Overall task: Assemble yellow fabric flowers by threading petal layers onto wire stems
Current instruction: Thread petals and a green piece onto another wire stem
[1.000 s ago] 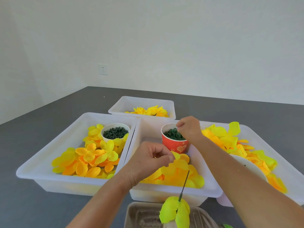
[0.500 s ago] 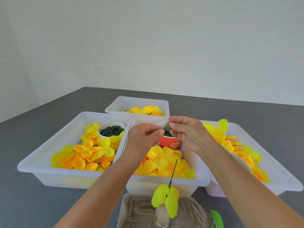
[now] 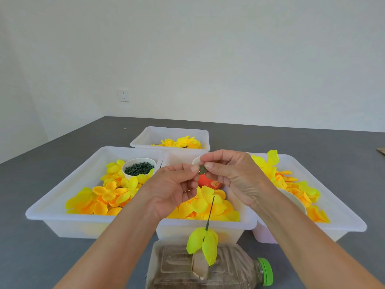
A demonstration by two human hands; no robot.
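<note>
While both hands meet above the middle tray (image 3: pixel 248 221), the right hand (image 3: pixel 235 174) pinches a small dark green piece (image 3: pixel 202 169) between thumb and forefinger, and the left hand (image 3: pixel 175 186) curls its fingertips up against the same piece; whether the left actually grips it is hard to tell. That tray holds a heap of yellow petal layers (image 3: pixel 204 207) and a red paper cup (image 3: pixel 209 182), mostly hidden behind the hands. To the left, a larger white tray (image 3: pixel 62 197) carries yellow and orange petals (image 3: pixel 108 195) and a white cup (image 3: pixel 139 168) filled with dark green bits. On the right, another tray (image 3: pixel 341 207) holds more yellow petals (image 3: pixel 291 182) and a white bowl (image 3: pixel 295 202), partly behind the right forearm. Farther back, a small tray (image 3: pixel 169 135) contains finished yellow flowers (image 3: pixel 181 142). Nearest the camera, a clear plastic bottle (image 3: pixel 208 268) with a green cap (image 3: pixel 266 272) lies on its side on the grey tabletop (image 3: pixel 31 257). A wire stem (image 3: pixel 210 211) stands up out of it, nearly vertical and leaning slightly right at the tip, with lime-yellow petals (image 3: pixel 203 243) drooping around its base.
</note>
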